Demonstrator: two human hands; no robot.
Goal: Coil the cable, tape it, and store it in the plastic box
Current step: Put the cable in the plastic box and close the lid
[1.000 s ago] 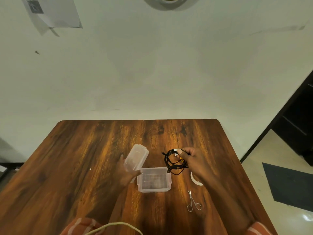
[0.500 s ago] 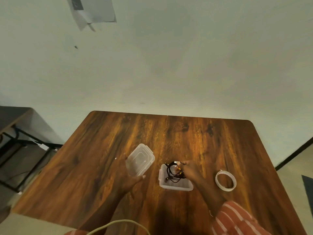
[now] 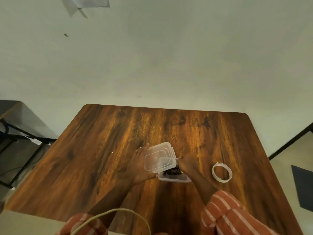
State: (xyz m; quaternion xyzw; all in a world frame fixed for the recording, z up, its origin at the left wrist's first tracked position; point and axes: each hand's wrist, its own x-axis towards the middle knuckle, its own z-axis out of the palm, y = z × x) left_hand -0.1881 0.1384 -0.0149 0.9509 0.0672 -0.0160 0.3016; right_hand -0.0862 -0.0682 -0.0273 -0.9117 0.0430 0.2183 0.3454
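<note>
Since 0.5 s ago your left hand (image 3: 138, 167) brings the clear lid (image 3: 159, 156) from beside the plastic box (image 3: 174, 179) to partly over it, while the black cable (image 3: 172, 171) now lies inside, right hand (image 3: 188, 164) alongside.

Dim, warm light glares off the table (image 3: 169, 129); soft blur throughout, wide-angle bending at edges.

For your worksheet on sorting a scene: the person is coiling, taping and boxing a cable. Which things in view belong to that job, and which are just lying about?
Belongs to the job:
black cable, lying in the plastic box
clear lid, held by the left hand
right hand, at the box
tape roll

Just lying about:
paper on the wall
pale cord near the camera
wooden table, only the work surface
</note>
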